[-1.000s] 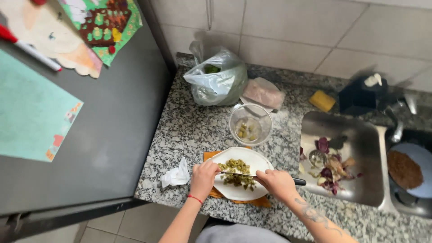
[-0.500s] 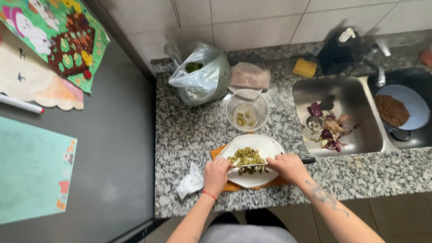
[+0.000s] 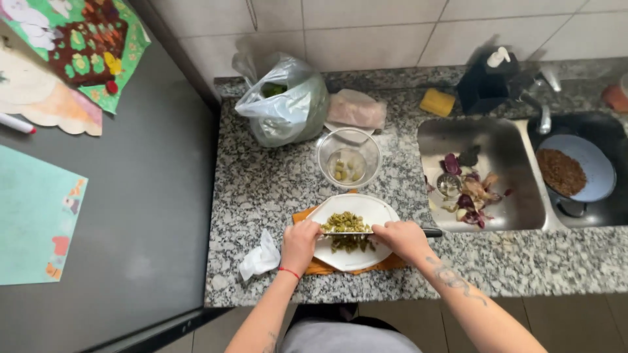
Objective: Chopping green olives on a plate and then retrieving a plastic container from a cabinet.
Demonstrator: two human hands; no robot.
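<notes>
From above, we see a dark grey fridge top (image 3: 131,196) on the left, carrying a flat teal sheet (image 3: 36,219) near its left edge and a green picture card (image 3: 78,46) with brown and yellow shapes at its far corner. To its right runs a speckled granite counter (image 3: 261,189). A steel sink (image 3: 484,170) holds purple vegetable scraps (image 3: 468,186). At the back of the counter sits a knotted clear plastic bag (image 3: 284,101) with greens inside, just beside a flat pinkish packet (image 3: 356,108); a yellow sponge (image 3: 437,102) lies further right. A round glass bowl (image 3: 348,158) stands in front of them. Nearest us, a white plate (image 3: 376,209) rests on an orange board (image 3: 320,267), with chopped green pieces (image 3: 347,229) on it. Our right hand (image 3: 402,238) is closed around a knife (image 3: 353,233) lying across the pieces; our left hand (image 3: 299,243) presses its fingers on the blade's tip. A crumpled white tissue (image 3: 260,256) lies left of the board.
</notes>
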